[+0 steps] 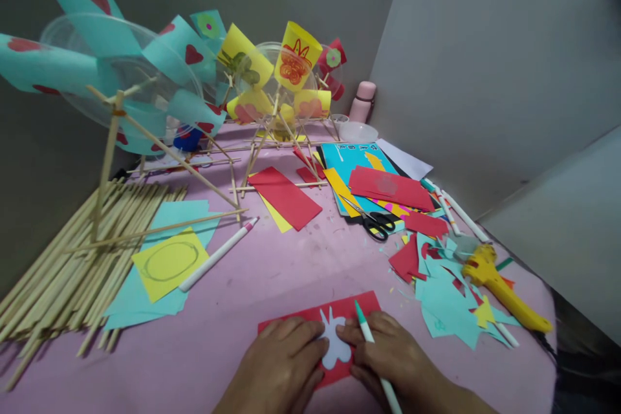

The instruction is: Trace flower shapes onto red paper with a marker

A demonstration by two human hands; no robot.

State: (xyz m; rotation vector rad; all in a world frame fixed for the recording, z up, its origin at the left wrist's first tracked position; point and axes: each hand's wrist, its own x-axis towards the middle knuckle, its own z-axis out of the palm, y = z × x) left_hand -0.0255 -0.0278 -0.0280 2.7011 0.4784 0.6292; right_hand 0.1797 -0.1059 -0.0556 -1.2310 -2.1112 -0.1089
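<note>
Both forearms are cut off by the lower edge, and the near half of the red paper [361, 303] lies hidden under the hands, so its full outline cannot be made out. It rests on the pink table [272, 272] just in front of the person, its long axis running left to right with the right end tipped slightly away. On it lies a white shape [334, 344] with two narrow lobes pointing away from the person and a rounder body nearer; fingertips cover both of its sides. The left hand [284, 362] lies flat and spread, palm down, gripping nothing, its fingertips pressing the paper and the shape's left edge. The right hand [392, 357] is loosely curled around a pen [366, 326], while its fingertips touch the shape's right edge; which fingers pinch the pen is hard to tell. The pen's teal end points away and a little left, over the paper's far edge, and its white barrel slants back to the right across the hand and out of frame. Right of the hands sit paper scraps [446, 301] and a yellow glue gun [499, 288]; farther back, scissors [376, 221] lie on coloured sheets. To the left are a bundle of sticks [53, 278], a marker [218, 253] and paper wheels [121, 65] on stick frames, partly cropped at the left edge.
</note>
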